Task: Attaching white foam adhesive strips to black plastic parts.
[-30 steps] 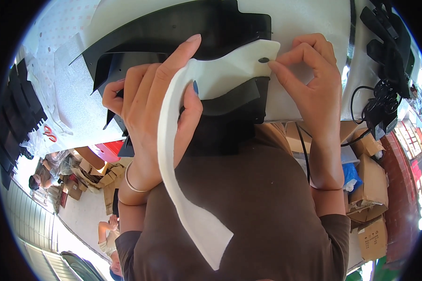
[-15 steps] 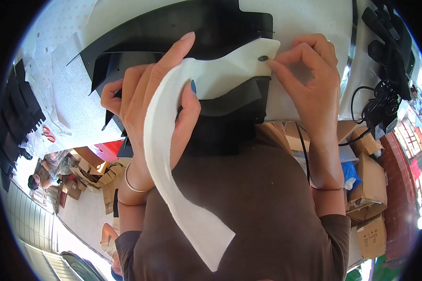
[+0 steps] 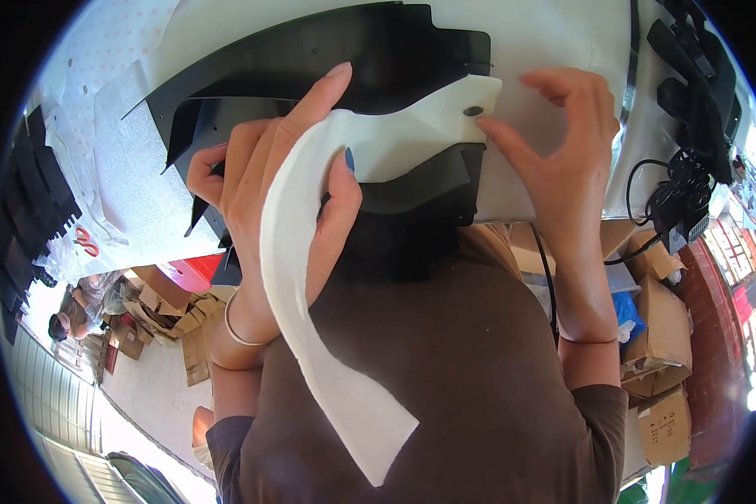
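A long curved strip of white felt-like material [image 3: 290,244] passes through my left hand [image 3: 265,185], which is closed on it with the thumb on the near side. One end of the strip hangs down in front of my shirt. The other end, with a small dark oval hole, lies over a curved black plastic panel [image 3: 378,50]. My right hand [image 3: 567,126] is open beside that end, thumb and fingers spread apart, the thumb tip touching or very near the strip's edge by the hole. Part of the panel is hidden under the strip and my left hand.
The black panel lies on a white-covered table [image 3: 546,50]. Bundled black cable [image 3: 685,197] and black parts lie at the right. Red-handled scissors [image 3: 85,241] and stacked black pieces [image 3: 34,218] are at the left. Cardboard boxes [image 3: 659,336] stand below right; a person [image 3: 80,311] sits far left.
My right thumb and fingers have spread apart from a pinch at the strip's edge. The strip and panel have shifted slightly toward me. My left hand keeps its hold.
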